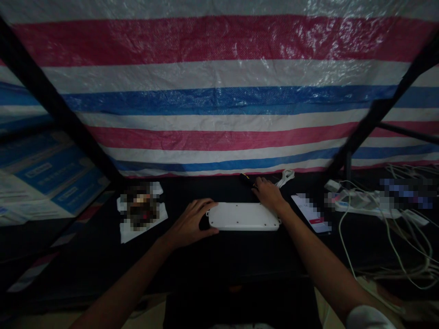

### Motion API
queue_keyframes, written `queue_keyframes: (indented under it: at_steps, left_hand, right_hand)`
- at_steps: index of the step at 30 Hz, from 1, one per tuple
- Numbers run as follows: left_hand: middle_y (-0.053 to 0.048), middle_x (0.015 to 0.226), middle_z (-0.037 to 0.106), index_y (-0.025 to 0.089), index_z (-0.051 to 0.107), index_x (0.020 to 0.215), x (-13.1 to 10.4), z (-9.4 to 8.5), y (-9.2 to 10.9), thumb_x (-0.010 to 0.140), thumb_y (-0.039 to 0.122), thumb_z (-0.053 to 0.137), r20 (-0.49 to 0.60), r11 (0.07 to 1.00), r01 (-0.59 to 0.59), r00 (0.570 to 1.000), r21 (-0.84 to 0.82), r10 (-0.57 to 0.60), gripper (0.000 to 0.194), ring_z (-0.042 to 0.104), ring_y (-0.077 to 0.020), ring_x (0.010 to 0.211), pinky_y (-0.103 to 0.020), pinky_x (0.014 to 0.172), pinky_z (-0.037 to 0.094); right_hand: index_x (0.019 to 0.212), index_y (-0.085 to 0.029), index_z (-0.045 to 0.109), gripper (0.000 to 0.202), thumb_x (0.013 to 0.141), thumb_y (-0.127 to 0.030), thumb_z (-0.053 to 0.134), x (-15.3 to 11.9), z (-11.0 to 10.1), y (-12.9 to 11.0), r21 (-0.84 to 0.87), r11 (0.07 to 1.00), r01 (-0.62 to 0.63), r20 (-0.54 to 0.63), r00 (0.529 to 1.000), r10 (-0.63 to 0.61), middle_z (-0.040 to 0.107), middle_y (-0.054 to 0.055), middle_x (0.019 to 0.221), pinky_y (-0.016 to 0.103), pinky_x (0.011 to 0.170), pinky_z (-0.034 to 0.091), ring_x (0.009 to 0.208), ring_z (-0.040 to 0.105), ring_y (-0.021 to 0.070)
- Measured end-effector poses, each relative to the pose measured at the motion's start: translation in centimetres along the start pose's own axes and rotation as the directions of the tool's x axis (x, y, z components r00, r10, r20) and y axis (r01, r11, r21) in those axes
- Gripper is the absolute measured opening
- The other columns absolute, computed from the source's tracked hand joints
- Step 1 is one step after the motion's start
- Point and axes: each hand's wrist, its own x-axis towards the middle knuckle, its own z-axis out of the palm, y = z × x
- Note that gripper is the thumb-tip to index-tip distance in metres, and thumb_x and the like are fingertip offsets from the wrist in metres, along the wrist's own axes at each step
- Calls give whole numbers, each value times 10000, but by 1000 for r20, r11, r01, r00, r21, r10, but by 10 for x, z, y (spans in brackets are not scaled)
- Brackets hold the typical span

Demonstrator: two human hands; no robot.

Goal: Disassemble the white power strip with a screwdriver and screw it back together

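Observation:
A white power strip [245, 216] lies on the black tabletop with its screwed underside facing up. My left hand [194, 221] grips the strip's left end, thumb at the near edge and fingers along the far edge. Beyond the strip, my right hand [267, 194] has its fingers curled at a dark screwdriver [246, 178] with yellow marks. The fingers hide part of that tool. A bundled white cable [286, 177] lies just behind my right hand. My right forearm passes over the strip's right end.
Right of my arm lies a phone-like card [311, 212]. Farther right are another power strip [368, 208] and tangled white cables [391, 246]. Blurred-out papers [142, 210] lie at left. Dark metal posts [51, 100] and a striped plastic sheet [219, 105] enclose the back.

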Motion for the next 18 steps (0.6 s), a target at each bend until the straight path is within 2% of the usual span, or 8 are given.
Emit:
queue_keyframes:
  at_steps: [5,9,14,18]
  left_hand:
    - [-104,1677,436,321,478,1591,7,9,9,932,672,724,44,995,-99,994,20,98,787,428,-365,1502,-556,1243,353]
    - [-148,1641,469,267,504,1529,20,18,12,897,672,763,33,988,-152,988,-12,152,794,449,-367,1495,-568,1236,365]
    - [-143,1482,585,233,562,1421,38,19,15,876,653,789,45,992,-125,991,-22,126,725,571,-350,1344,-516,1155,445]
    - [-120,1526,557,264,507,1541,35,15,13,932,671,714,70,993,-116,991,18,115,761,532,-343,1384,-500,1187,412]
  right_hand:
    - [1185,-134,644,160,1039,-191,606,3,13,7,112,994,9,6,1000,-10,700,227,1236,404,934,471,1144,668,341]
    - [1099,-160,685,102,1014,-127,641,10,18,11,187,978,94,24,995,-100,738,133,1137,338,932,454,1051,681,247]
    - [1127,-182,722,122,1008,-175,695,14,21,18,286,941,178,27,981,-194,736,57,1083,267,838,458,954,684,177]
    - [1144,-204,747,142,1047,-204,644,11,21,14,315,924,215,8,973,-229,739,61,1130,266,873,460,1001,691,177]
